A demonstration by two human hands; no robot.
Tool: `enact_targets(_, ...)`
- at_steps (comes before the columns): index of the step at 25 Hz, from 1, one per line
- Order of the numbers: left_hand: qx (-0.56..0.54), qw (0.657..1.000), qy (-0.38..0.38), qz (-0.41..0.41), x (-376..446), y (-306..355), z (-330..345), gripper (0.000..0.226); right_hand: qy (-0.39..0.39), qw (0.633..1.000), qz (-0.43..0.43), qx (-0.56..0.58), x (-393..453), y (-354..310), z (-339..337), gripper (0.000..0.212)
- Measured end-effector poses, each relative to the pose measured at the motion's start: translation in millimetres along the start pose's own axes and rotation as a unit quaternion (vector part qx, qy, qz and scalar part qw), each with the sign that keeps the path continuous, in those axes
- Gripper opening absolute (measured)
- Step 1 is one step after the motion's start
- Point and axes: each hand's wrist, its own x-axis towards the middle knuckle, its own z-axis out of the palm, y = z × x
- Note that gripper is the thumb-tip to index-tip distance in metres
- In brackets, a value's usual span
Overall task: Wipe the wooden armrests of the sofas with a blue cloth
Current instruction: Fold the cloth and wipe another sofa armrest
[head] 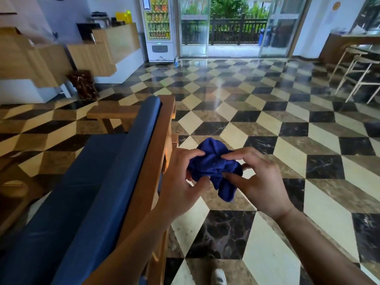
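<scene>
Cloth bunched in both hands, no wiping under way.

The left hand (pixel 181 177) and right hand (pixel 259 182) both pinch the crumpled blue cloth (pixel 216 169) in the air above the floor (pixel 287 120), just beside the sofa (pixel 86 192). Its far armrest (pixel 115 113) looks untouched, perhaps; wiping seems mostly left.

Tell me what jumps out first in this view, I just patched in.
A crumpled blue cloth held mid-frame by the left hand and right hand, above the checkered floor. At left runs the sofa's blue backrest with its wooden frame.
</scene>
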Motion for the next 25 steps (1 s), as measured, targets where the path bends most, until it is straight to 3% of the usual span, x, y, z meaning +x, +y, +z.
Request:
enact_targets(13, 0.043, 0.999, 0.011, -0.022, 170.9, -100.2, 92.1, 0.052, -0.029, 0.999, -0.015, -0.004, 152.3, 163.1, -7.1, 0.040)
enact_targets(25, 0.028, 1.000, 0.003, 0.008, 337.0, -261.1, 102.4, 0.048, -0.005, 1.000, -0.001, -0.001, 320.3, 281.7, 78.3, 0.043)
